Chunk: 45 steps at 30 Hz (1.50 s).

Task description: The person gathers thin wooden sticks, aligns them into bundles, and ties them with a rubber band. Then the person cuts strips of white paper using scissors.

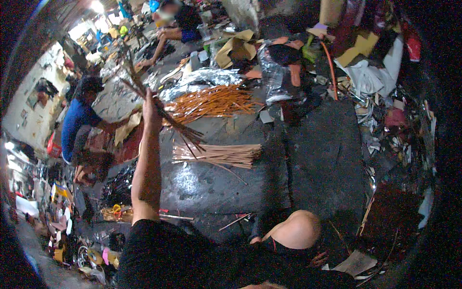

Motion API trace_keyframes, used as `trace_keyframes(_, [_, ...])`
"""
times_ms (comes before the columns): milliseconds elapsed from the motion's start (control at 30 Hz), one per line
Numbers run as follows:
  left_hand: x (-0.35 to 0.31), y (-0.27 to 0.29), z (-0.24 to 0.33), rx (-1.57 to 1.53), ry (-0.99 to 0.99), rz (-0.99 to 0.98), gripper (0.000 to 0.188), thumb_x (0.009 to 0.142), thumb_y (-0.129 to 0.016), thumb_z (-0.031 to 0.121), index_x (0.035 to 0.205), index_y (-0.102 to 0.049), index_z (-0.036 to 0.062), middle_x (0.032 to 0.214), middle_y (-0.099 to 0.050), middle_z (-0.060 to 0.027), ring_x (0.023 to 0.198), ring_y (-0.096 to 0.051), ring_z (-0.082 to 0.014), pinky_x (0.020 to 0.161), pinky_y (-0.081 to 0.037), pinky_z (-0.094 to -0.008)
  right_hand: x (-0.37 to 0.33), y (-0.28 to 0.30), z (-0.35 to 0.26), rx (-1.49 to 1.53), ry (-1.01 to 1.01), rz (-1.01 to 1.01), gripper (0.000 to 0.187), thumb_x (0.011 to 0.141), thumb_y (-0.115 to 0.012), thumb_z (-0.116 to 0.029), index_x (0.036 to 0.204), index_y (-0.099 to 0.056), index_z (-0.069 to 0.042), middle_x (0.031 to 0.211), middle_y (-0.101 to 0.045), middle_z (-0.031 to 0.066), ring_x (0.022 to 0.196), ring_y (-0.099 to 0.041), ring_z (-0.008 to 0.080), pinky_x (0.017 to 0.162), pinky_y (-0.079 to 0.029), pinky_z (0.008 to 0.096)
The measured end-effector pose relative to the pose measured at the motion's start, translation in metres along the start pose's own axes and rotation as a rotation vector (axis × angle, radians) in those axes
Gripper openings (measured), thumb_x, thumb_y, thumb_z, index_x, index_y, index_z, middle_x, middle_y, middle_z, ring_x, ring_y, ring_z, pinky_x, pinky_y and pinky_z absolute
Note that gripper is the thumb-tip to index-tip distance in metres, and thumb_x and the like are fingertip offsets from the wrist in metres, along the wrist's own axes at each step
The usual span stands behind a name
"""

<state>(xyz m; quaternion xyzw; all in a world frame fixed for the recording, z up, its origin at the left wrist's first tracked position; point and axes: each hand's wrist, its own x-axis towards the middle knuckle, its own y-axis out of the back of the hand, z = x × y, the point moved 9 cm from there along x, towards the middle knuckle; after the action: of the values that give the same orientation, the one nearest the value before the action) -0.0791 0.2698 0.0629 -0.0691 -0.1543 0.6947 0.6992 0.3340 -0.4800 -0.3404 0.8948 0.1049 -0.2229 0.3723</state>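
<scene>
My left hand (pixel 152 108) is stretched out ahead, its fingers closed around a bundle of thin dark-brown strips (pixel 185 129). The bundle slants from upper left to lower right, its ends fanning out above the mat. Below its lower end, a stack of light-brown strips (pixel 219 155) lies across the dark mat (pixel 226 188). Farther off is a wide pile of shiny orange-brown strips (pixel 211 103). What seems to be my right hand (pixel 318 259) shows only as dim fingers beside my bent knee (pixel 296 231); whether it holds anything is hidden.
A person in a blue shirt (pixel 79 120) crouches at the left; another person (pixel 185 26) sits at the far side. Silvery plastic sheeting (pixel 204 77) lies behind the orange-brown pile. Scraps and a white sheet (pixel 375 77) crowd the right. A few loose sticks (pixel 236 221) lie near me.
</scene>
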Motion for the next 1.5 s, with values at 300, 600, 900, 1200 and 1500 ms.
trace_keyframes(300, [-0.075, -0.008, -0.021, 0.137, -0.290, -0.013, 0.017, 0.090, -0.052, 0.024, 0.085, -0.054, 0.0079, 0.060, -0.041, 0.0055, 0.049, -0.037, -0.0054, 0.044, -0.030, -0.0223, 0.018, -0.021, -0.174, 0.076, 0.492, 0.146, 0.044, 0.083, -0.060, -0.013, 0.123, -0.045, 0.000, 0.119, -0.054, 0.0124, 0.103, -0.054, 0.0222, 0.090, -0.042, 0.0339])
trace_keyframes(600, [-0.136, -0.026, -0.049, -0.047, -0.137, -0.193, 0.014, 0.091, -0.051, 0.018, 0.093, -0.052, 0.0051, 0.065, -0.043, 0.0059, 0.053, -0.037, -0.0030, 0.046, -0.030, -0.0195, -0.352, -0.237, -0.550, -0.299, 1.747, -1.043, 0.081, 0.068, -0.076, -0.023, 0.132, -0.031, -0.004, 0.131, -0.042, 0.0157, 0.122, -0.040, 0.0258, 0.102, -0.032, 0.0366])
trace_keyframes(900, [-0.152, -0.016, -0.054, 0.282, -0.024, -0.284, 0.024, 0.079, -0.065, 0.010, 0.099, -0.054, 0.0016, 0.081, -0.059, -0.0020, 0.073, -0.056, -0.0092, 0.067, -0.047, -0.0235, -0.373, -0.358, -0.464, 0.009, 1.687, -1.068, 0.041, 0.075, -0.065, -0.025, 0.104, -0.049, -0.001, 0.092, -0.059, 0.0162, 0.082, -0.058, 0.0287, 0.074, -0.047, 0.0398])
trace_keyframes(1200, [-0.169, -0.039, -0.081, 0.128, 0.136, -0.327, 0.024, 0.085, -0.057, 0.013, 0.106, -0.047, 0.0033, 0.088, -0.059, -0.0063, 0.074, -0.058, -0.0140, 0.065, -0.048, -0.0265, -0.369, -0.347, -0.461, -0.009, 1.443, -1.398, 0.040, 0.079, -0.061, -0.022, 0.105, -0.046, 0.003, 0.098, -0.057, 0.0168, 0.091, -0.056, 0.0266, 0.077, -0.045, 0.0381])
trace_keyframes(1500, [-0.172, -0.051, -0.077, -0.087, 0.152, -0.335, 0.023, 0.090, -0.052, 0.018, 0.108, -0.044, 0.0055, 0.079, -0.048, 0.0002, 0.066, -0.047, -0.0069, 0.057, -0.040, -0.0204, -0.358, -0.341, -0.455, -0.214, 1.633, -1.477, 0.043, 0.080, -0.061, -0.016, 0.118, -0.042, -0.005, 0.112, -0.051, 0.0123, 0.107, -0.047, 0.0272, 0.089, -0.040, 0.0397])
